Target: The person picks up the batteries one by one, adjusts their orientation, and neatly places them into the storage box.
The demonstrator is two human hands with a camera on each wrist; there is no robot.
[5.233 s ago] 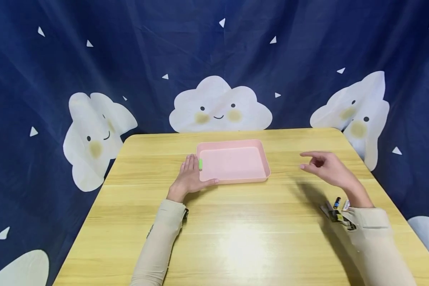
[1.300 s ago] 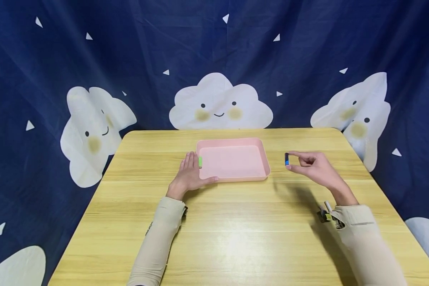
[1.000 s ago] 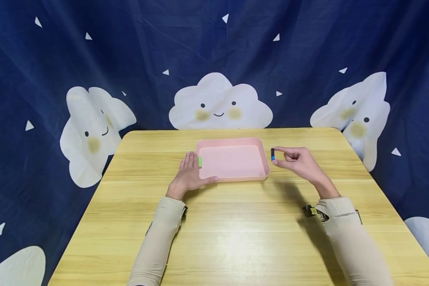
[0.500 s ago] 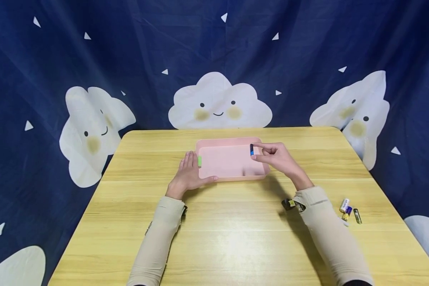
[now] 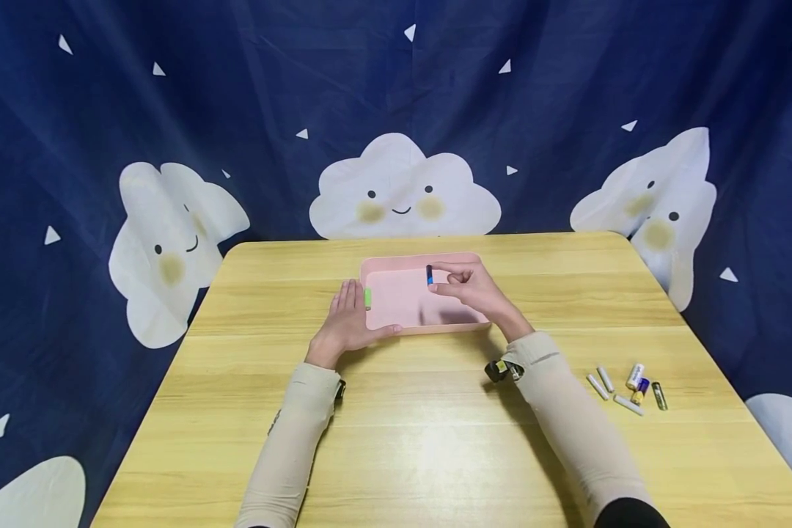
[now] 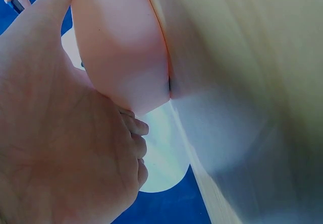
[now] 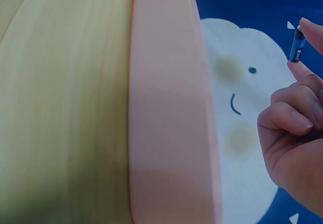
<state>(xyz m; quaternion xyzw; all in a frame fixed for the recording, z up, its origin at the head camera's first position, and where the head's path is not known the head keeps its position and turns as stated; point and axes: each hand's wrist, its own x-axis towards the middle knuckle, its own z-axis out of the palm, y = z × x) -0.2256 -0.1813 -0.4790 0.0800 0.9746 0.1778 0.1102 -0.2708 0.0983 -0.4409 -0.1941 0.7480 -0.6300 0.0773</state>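
Note:
Over the middle of the pink tray (image 5: 429, 329), my right hand (image 5: 471, 287) pinches a small black and blue battery (image 5: 429, 276) upright between thumb and index finger. In the right wrist view the same battery (image 7: 297, 45) is gripped at its two ends, above the tray's side wall (image 7: 171, 103). My left hand (image 5: 348, 323) rests at the tray's left end with straight fingers, its thumb along the front rim. Just inside that left end stands a green battery (image 5: 367, 298), beside my left fingers. Shadows of the right hand and battery fall on the tray floor.
On the table's right side lie several loose batteries: slim white ones (image 5: 598, 386), a thicker white one (image 5: 635, 376), a blue and yellow one (image 5: 640, 391) and a dark green one (image 5: 660, 396). A dark blue curtain (image 5: 541, 110) with clouds hangs behind the wooden table (image 5: 251, 425).
My right hand, bare-fingered at first, now holds the black and blue battery and has moved left over the tray. The loose batteries on the right have come into view. My left hand stays put.

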